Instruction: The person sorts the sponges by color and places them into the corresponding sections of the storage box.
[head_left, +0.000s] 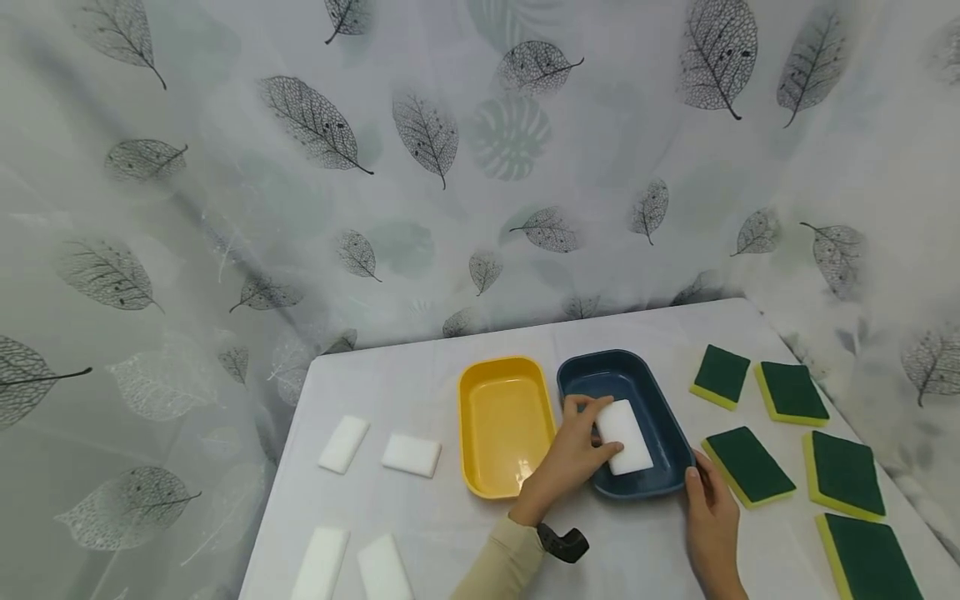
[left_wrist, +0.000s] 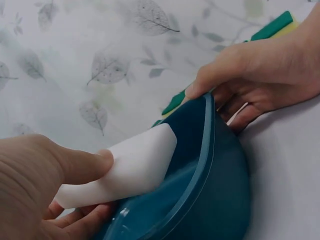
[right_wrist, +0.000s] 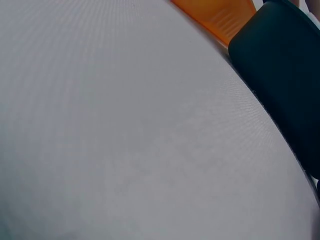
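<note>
White and matte, the block [head_left: 628, 440] is inside the blue tray [head_left: 637, 379], pinched between the thumb and fingers of the left hand [head_left: 573, 450]; the right hand [head_left: 712, 517] grips the tray's near right corner, thumb at the rim, fingers against the outer wall. The step in hand looks to be settling one block in the tray (though going in or coming out, a single moment cannot say); the next move, I judge, calls for the right hand to steady the tray while the left loosens gently, or else lifts the block squarely past the rim. The block is a plain oblong with softened edges; it tilts in the left wrist view, and with fingers in the way I cannot tell whether its underside meets the tray floor; the yellow tray [head_left: 502, 417] stands just beside.
</note>
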